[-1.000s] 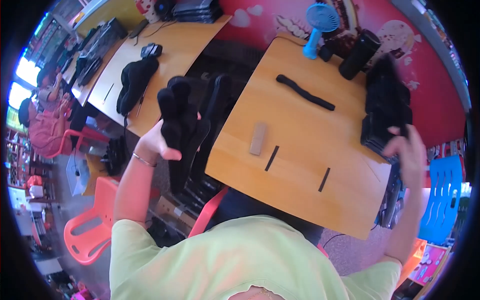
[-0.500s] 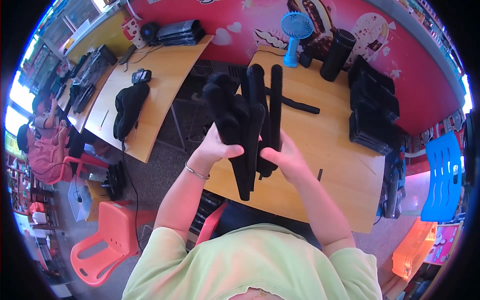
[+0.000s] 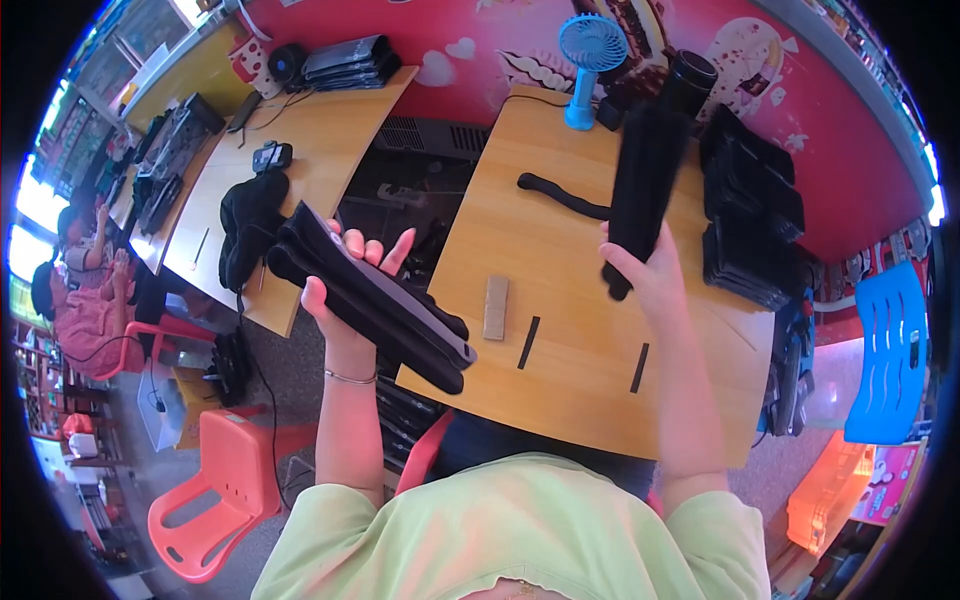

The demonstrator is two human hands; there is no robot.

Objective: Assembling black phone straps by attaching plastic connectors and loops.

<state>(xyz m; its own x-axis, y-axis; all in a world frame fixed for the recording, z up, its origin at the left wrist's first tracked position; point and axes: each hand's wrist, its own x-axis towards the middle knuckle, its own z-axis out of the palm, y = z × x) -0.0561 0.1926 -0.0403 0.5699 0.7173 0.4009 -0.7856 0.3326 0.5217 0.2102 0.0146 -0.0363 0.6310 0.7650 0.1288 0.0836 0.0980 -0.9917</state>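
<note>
My left hand [image 3: 340,285] is gripping a bundle of black sleeves [image 3: 370,300], fingers [image 3: 372,248] curling round it from beneath, thumb at its near edge; the bundle is slanting down past the left edge of the desk [image 3: 570,340], hanging over the gap between the two desks. My right hand [image 3: 645,275] is closing its fingers round the lower end of a single black sleeve [image 3: 640,190], lifting it nearly upright over the desk's far half. Lying on the desk between my hands are a small tan block [image 3: 495,307], two dark strips [image 3: 529,342] and a wavy black strap [image 3: 562,196]. A stack of black sleeves [image 3: 750,215] is sitting to the right, a blue fan [image 3: 588,62] standing at the far edge.
</note>
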